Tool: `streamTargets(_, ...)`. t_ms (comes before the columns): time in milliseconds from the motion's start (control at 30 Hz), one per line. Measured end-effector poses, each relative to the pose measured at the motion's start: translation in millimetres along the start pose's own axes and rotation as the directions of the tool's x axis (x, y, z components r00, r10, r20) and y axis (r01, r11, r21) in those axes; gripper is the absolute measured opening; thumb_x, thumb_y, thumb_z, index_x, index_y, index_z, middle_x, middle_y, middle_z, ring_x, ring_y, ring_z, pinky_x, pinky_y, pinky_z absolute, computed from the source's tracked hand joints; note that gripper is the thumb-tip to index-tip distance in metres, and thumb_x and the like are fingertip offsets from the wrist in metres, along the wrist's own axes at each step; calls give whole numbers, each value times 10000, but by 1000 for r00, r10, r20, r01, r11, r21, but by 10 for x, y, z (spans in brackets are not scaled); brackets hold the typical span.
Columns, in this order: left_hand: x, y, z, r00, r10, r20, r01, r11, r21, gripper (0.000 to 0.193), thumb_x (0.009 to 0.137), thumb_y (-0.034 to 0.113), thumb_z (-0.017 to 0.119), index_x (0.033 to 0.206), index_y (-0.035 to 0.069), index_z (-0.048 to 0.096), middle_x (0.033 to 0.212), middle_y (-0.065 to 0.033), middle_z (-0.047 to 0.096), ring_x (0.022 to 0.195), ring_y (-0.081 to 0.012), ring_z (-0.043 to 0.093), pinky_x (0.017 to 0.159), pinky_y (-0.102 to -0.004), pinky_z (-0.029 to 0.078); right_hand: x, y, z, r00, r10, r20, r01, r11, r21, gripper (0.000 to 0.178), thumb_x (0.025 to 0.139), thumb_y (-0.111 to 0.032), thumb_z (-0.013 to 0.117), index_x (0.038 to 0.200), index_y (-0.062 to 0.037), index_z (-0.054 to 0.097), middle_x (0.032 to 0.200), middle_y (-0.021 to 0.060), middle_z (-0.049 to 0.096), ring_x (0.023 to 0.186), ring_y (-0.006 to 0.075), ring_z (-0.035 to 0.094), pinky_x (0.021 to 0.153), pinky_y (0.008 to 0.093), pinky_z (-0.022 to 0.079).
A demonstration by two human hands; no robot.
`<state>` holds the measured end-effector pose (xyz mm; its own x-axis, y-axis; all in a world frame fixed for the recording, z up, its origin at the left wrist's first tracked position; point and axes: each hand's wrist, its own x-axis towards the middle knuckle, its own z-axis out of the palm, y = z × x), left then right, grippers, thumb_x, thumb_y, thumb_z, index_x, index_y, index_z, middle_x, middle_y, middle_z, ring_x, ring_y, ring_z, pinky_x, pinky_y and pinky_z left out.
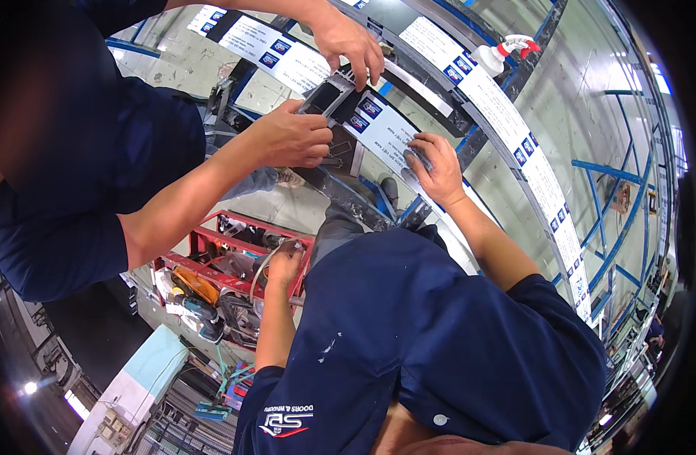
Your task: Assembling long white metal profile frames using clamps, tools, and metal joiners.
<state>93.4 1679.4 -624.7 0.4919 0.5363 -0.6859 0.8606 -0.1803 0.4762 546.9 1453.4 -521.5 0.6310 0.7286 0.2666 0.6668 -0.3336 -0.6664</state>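
My right hand (437, 171) rests on the edge of a long profile (382, 136) wrapped in white and blue printed film, its fingers apart and slightly bent. Lower and to the left, my left hand (285, 262) is over the rim of a red tool cart (234, 244). Its fingers are curled, and what they hold, if anything, I cannot make out. Across the profile, a co-worker's two hands (295, 136) steady a grey metal piece with an open hollow (323, 98) against the film-covered bar.
Power tools, among them a cordless drill (204, 315), crowd the tool cart. A white spray bottle with a red head (500, 54) stands on a second film-covered profile (481, 87). Blue steel frames (606, 173) stand at right. The co-worker's body (136, 144) fills the left side.
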Motion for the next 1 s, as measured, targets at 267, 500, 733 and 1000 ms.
streamTargets(267, -71, 7, -16, 1000, 4, -15, -4, 1000, 10, 456, 1008, 330, 718, 1336, 14, 740, 1223, -230, 811, 1182, -397, 769, 1042, -459, 578, -20, 28, 9, 1000, -8, -15, 7, 1000, -9, 269, 964, -184, 801, 1208, -78, 761, 1293, 131, 714, 1192, 360, 687, 1035, 444, 534)
streamTargets(500, -87, -44, 21, 1000, -16, -11, 16, 1000, 7, 468, 1002, 363, 712, 1341, 43, 752, 1249, -248, 794, 1216, -424, 746, 1068, -477, 564, -1, 8, -15, 1000, -13, -11, 13, 1000, -10, 267, 962, -189, 804, 1202, -79, 764, 1291, 128, 717, 1186, 358, 689, 1031, 446, 535)
streamTargets(733, -85, -4, 26, 1000, -20, 4, 20, 998, 59, 491, 1014, 407, 693, 1332, 41, 771, 1261, -279, 778, 1224, -451, 731, 1079, -491, 555, 0, 26, -26, 1000, -17, -15, 17, 1000, 0, 263, 955, -180, 804, 1192, -74, 768, 1291, 130, 717, 1184, 360, 689, 1027, 447, 533)
streamTargets(1000, -110, -143, 68, 999, -29, -31, 31, 996, 87, 504, 1018, 397, 705, 1356, 27, 756, 1271, -271, 783, 1233, -447, 732, 1098, -500, 550, 23, 5, -28, 999, -32, -29, 32, 999, -6, 247, 940, -188, 794, 1162, -85, 764, 1267, 108, 715, 1163, 343, 685, 1003, 444, 531)
